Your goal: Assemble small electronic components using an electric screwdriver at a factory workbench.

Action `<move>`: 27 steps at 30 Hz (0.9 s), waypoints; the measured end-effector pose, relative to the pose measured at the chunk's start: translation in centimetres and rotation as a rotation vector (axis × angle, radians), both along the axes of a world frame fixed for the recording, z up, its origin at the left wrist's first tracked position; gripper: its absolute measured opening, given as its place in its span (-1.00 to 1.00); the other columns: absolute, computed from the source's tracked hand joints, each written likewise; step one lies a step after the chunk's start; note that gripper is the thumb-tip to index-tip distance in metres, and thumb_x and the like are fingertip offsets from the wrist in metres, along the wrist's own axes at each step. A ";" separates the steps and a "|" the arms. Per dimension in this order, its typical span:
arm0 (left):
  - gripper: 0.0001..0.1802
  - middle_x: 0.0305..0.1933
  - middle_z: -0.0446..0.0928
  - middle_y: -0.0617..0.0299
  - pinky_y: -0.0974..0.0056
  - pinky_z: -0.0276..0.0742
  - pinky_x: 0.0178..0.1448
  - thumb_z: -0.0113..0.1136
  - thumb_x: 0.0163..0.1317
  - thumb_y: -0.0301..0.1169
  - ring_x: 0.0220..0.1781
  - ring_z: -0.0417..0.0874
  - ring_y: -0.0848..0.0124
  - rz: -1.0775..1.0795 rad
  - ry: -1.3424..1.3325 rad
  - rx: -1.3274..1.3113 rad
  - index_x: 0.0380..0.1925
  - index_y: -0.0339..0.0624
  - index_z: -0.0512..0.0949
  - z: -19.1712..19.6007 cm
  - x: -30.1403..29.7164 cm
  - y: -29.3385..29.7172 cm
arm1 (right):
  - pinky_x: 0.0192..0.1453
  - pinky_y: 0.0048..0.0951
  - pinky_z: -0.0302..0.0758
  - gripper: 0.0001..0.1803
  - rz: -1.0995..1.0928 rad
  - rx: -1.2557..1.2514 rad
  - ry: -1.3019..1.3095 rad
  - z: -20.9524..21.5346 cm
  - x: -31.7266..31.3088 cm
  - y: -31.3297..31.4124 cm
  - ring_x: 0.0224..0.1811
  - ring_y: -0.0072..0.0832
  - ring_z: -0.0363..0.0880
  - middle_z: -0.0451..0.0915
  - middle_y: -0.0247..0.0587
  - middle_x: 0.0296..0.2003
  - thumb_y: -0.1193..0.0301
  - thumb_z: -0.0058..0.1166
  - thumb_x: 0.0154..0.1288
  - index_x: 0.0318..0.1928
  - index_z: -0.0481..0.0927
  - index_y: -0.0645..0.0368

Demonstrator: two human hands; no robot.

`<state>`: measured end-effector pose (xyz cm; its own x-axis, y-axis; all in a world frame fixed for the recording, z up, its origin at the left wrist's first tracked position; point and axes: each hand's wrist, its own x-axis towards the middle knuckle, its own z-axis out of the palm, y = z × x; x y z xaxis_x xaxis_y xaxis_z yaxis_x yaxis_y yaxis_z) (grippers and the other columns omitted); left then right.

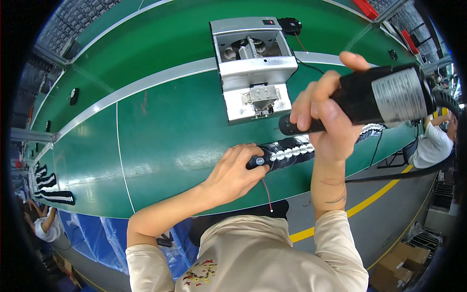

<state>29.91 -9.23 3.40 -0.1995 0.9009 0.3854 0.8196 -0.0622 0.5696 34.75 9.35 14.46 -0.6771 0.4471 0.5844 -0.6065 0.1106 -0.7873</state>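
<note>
My left hand (236, 170) is closed around the left end of a long black housing (278, 147) lying on the green work surface. Along the housing runs a row of round white lenses (289, 152), and a small round button sits at its end by my fingers. A thin red wire (268, 192) trails from under my left hand toward the near edge. My right hand (331, 112) grips a black electric screwdriver (359, 95) with a silver label, raised above the housing. Its narrow tip points left, apart from the housing.
A silver screw feeder (255, 73) stands beyond my hands, a black adapter (290, 26) beside it. More lensed black strips (54, 196) lie at the far left. A thick black cable (399, 175) hangs at right. Other people (433, 146) work at both sides.
</note>
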 end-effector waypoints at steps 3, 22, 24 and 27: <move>-0.70 -0.01 0.41 0.09 -0.01 0.47 0.11 0.40 -0.04 -0.44 0.13 0.50 0.01 -0.037 0.007 -0.021 -0.24 -0.05 0.60 0.0 -0.7 -0.6 | -0.56 -0.41 0.44 -0.39 -0.038 0.061 0.042 0.5 -1.9 -0.1 -0.70 -0.54 0.35 0.33 -0.32 -0.58 0.51 -0.01 0.21 0.27 0.14 0.29; -0.83 0.00 0.43 0.09 0.02 0.48 0.10 0.33 0.06 -0.45 0.13 0.50 0.00 -0.045 -0.100 0.060 -0.29 -0.05 0.64 -0.5 -2.8 -2.7 | -0.61 -0.48 0.40 -0.47 0.047 -0.134 0.060 -0.3 -2.8 -2.4 -0.72 -0.55 0.32 0.40 -0.28 -0.56 0.63 0.07 0.13 0.12 0.23 0.20; -0.82 0.01 0.43 0.09 0.02 0.48 0.11 0.33 0.05 -0.45 0.14 0.49 0.00 -0.042 -0.104 0.067 -0.29 -0.05 0.64 -0.8 -2.9 -2.8 | -0.61 -0.45 0.41 -0.46 0.077 -0.108 0.023 -0.7 -1.5 -3.3 -0.72 -0.55 0.29 0.38 -0.27 -0.55 0.59 0.10 0.12 0.11 0.21 0.13; -0.80 0.01 0.44 0.09 0.03 0.48 0.13 0.31 0.05 -0.45 0.15 0.48 0.00 -0.037 -0.110 0.069 -0.26 -0.04 0.66 -1.0 -2.9 -3.1 | -0.60 -0.44 0.41 -0.46 0.113 -0.112 -0.055 -1.4 -0.3 -4.8 -0.71 -0.52 0.32 0.36 -0.27 -0.60 0.61 0.13 0.08 0.04 0.19 0.12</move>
